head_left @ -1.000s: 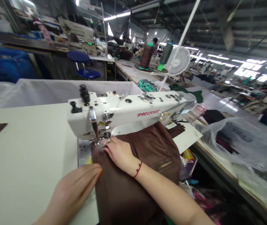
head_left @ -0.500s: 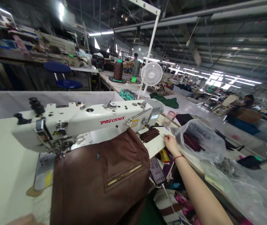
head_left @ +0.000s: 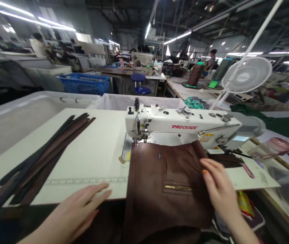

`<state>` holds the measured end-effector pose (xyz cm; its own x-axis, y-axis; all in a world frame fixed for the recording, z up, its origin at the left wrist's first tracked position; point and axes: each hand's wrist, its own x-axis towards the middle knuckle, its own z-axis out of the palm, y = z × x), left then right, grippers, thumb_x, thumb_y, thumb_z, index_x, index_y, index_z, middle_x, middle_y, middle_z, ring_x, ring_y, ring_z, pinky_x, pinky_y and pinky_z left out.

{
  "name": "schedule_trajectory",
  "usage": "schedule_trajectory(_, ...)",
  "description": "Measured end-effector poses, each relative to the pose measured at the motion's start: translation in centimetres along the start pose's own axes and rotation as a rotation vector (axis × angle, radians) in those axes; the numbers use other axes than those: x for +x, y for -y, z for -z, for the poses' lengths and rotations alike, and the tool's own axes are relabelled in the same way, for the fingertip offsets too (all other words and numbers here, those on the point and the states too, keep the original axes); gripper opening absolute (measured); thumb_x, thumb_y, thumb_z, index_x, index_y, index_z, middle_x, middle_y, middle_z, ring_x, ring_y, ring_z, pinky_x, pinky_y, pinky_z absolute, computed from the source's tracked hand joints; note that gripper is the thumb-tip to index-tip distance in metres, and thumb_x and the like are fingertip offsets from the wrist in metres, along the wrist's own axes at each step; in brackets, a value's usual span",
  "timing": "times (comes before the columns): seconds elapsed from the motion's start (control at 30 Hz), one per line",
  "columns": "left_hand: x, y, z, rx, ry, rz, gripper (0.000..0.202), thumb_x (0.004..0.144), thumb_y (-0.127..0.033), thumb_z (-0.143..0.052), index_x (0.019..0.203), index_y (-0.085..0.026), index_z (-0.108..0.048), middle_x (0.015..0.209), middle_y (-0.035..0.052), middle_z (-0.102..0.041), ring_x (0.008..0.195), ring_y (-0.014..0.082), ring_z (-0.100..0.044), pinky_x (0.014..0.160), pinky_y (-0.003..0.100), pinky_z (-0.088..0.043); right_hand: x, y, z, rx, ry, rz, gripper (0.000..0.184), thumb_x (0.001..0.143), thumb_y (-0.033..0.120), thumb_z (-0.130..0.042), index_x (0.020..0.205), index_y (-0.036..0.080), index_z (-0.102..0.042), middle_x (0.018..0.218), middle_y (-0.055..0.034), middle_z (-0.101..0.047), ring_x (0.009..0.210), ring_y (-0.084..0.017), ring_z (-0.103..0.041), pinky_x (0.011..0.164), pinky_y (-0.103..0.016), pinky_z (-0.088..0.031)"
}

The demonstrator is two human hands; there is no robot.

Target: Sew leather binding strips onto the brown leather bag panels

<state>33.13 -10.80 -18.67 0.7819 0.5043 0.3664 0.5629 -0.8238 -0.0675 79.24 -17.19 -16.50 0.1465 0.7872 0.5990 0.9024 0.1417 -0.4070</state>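
A brown leather panel [head_left: 146, 203] with a brass zipper [head_left: 178, 187] lies under the presser foot of a white sewing machine [head_left: 159, 125] and hangs over the table's front edge. My right hand [head_left: 219, 186] rests at the panel's right edge, fingers stretched out and touching the leather. At the front edge of the table, left of the panel, my left hand [head_left: 80, 210] is open, with its fingers extended and nothing in them. Thread snips with a pink handle [head_left: 248, 170] lie right of my right hand, beside a bundle of brown strips [head_left: 224, 159].
Long dark and brown strips [head_left: 50, 152] lie on the left of the table [head_left: 101, 142], near a printed ruler scale [head_left: 88, 180]. A white fan [head_left: 247, 75] and thread cones [head_left: 195, 75] stand behind the machine. A pink-lidded cup [head_left: 276, 147] is at right.
My view has swung left. My right hand has let go of the small pointed tool and come back to the leather panel. The left hand has come further into view.
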Motion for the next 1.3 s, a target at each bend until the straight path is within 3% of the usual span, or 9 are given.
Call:
schedule_trajectory(0.07, 2.3, -0.5, -1.3, 0.045, 0.071, -0.093, 0.047, 0.089, -0.014, -0.047, 0.134, -0.028, -0.049, 0.141, 0.0031, -0.050, 0.123, 0.0222, -0.051, 0.103, 0.038, -0.044, -1.2, 4.9, -3.2, -0.004, 0.280, 0.192, 0.042, 0.095, 0.030, -0.046, 0.137, 0.026, -0.047, 0.139, -0.0076, -0.049, 0.130, -0.024, -0.043, 0.106, -0.044, -0.040)
schedule_trajectory(0.13, 4.5, -1.2, -3.0, 0.058, 0.057, -0.199, 0.045, 0.092, -0.021, -0.049, 0.136, -0.026, -0.047, 0.143, 0.0031, -0.049, 0.129, 0.0250, -0.045, 0.107, 0.043, -0.040, -1.6, 7.5, -5.9, -0.084, 0.461, 0.284, 0.051, 0.094, 0.033, -0.050, 0.144, 0.026, -0.039, 0.149, -0.0070, -0.040, 0.138, -0.026, -0.033, 0.110, -0.049, -0.034)
schedule_trajectory(0.2, 5.7, -1.8, -4.4, 0.040, 0.047, -0.254, 0.040, 0.094, -0.022, -0.049, 0.134, -0.023, -0.049, 0.140, 0.0041, -0.052, 0.128, 0.0244, -0.046, 0.109, 0.043, -0.039, -1.5, 8.0, -7.7, -0.161, 0.563, 0.330, 0.056, 0.093, 0.038, -0.053, 0.146, 0.027, -0.037, 0.153, -0.0064, -0.034, 0.141, -0.028, -0.027, 0.112, -0.053, -0.030)
schedule_trajectory(0.3, 5.7, -2.2, -5.3, -0.027, 0.067, -0.275, 0.039, 0.093, -0.012, -0.046, 0.131, -0.017, -0.053, 0.134, 0.0084, -0.058, 0.124, 0.0250, -0.051, 0.105, 0.042, -0.044, -0.8, 6.7, -8.3, -0.209, 0.637, 0.383, 0.057, 0.093, 0.043, -0.052, 0.146, 0.027, -0.037, 0.154, -0.0056, -0.030, 0.142, -0.028, -0.025, 0.113, -0.054, -0.028)
schedule_trajectory(0.4, 4.7, -2.0, -5.1, -0.194, 0.027, -0.234, 0.040, 0.092, -0.008, -0.043, 0.130, -0.016, -0.053, 0.130, 0.0103, -0.061, 0.123, 0.0260, -0.053, 0.102, 0.042, -0.048, -0.4, 5.7, -7.9, -0.207, 0.663, 0.415, 0.056, 0.094, 0.043, -0.050, 0.146, 0.026, -0.037, 0.154, -0.0055, -0.030, 0.142, -0.027, -0.024, 0.114, -0.054, -0.025)
schedule_trajectory(0.6, 5.0, -1.1, -4.0, -0.627, -0.053, 0.065, 0.029, 0.096, -0.018, -0.043, 0.119, -0.021, -0.061, 0.118, 0.0057, -0.067, 0.108, 0.0163, -0.063, 0.095, 0.030, -0.052, -0.5, 5.9, -7.8, -0.195, 0.668, 0.409, 0.055, 0.094, 0.041, -0.050, 0.146, 0.026, -0.037, 0.154, -0.0056, -0.031, 0.143, -0.028, -0.022, 0.115, -0.055, -0.022)
schedule_trajectory(0.87, 7.1, -1.7, -1.9, -0.713, -0.055, 0.226, 0.024, 0.096, -0.027, -0.046, 0.106, -0.023, -0.068, 0.109, 0.0036, -0.070, 0.102, 0.0191, -0.064, 0.092, 0.033, -0.053, -0.5, 6.0, -7.7, -0.184, 0.664, 0.418, 0.053, 0.095, 0.041, -0.048, 0.144, 0.024, -0.040, 0.153, -0.0065, -0.033, 0.143, -0.027, -0.023, 0.115, -0.054, -0.022)
schedule_trajectory(1.0, 7.3, -2.1, -2.0, -0.706, -0.040, 0.244, 0.026, 0.096, -0.028, -0.046, 0.092, -0.021, -0.071, 0.093, 0.0038, -0.073, 0.095, 0.0198, -0.065, 0.090, 0.034, -0.053, -0.6, 5.9, -7.7, -0.175, 0.657, 0.419, 0.052, 0.095, 0.041, -0.049, 0.144, 0.025, -0.040, 0.152, -0.0068, -0.034, 0.143, -0.027, -0.023, 0.114, -0.054, -0.023)
schedule_trajectory(1.3, 7.3, -2.3, -2.5, -0.601, -0.057, 0.201, 0.030, 0.096, -0.027, -0.045, 0.083, -0.019, -0.070, 0.084, 0.0043, -0.072, 0.092, 0.0192, -0.066, 0.085, 0.033, -0.054, -0.6, 6.0, -7.6, -0.174, 0.658, 0.416, 0.053, 0.094, 0.040, -0.050, 0.144, 0.025, -0.040, 0.152, -0.0068, -0.034, 0.142, -0.027, -0.024, 0.114, -0.054, -0.023)
